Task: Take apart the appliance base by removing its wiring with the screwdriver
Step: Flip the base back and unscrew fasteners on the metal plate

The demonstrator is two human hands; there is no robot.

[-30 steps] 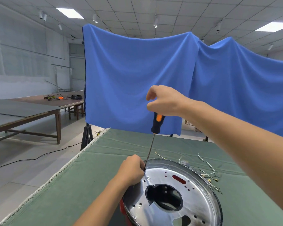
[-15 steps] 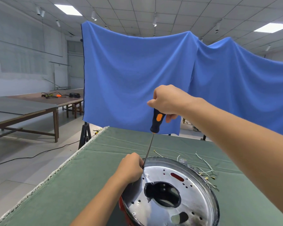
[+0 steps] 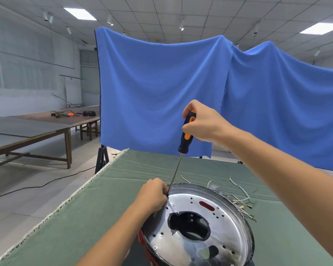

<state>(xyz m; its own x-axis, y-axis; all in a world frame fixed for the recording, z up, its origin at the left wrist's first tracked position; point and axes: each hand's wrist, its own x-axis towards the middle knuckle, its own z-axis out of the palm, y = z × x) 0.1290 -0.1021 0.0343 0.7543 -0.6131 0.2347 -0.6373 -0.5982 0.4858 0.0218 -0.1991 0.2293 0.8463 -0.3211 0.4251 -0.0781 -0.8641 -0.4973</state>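
A large blue cloth hangs across the far side of the room, behind the bench, which is covered with a green fabric. On the left, well apart, stand long wooden tables with some cables on the far one.

The appliance base sits on the near part of the bench, a little to the right. It is a round, shiny metal pan with a big dark hole in the middle, small holes around it and a red slot on the far side. No brand or writing can be read on it. Loose wires lie on the fabric just beside its far right rim.

The right hand holds the screwdriver high, its fingers wrapped around the black and orange handle. The long axis of the tool is almost upright, leaning a little, and the thin shaft points down and to the left, to the far left rim of the base. The left hand rests on this rim, fingers curled around the lower end of the shaft; the tip itself is hidden.
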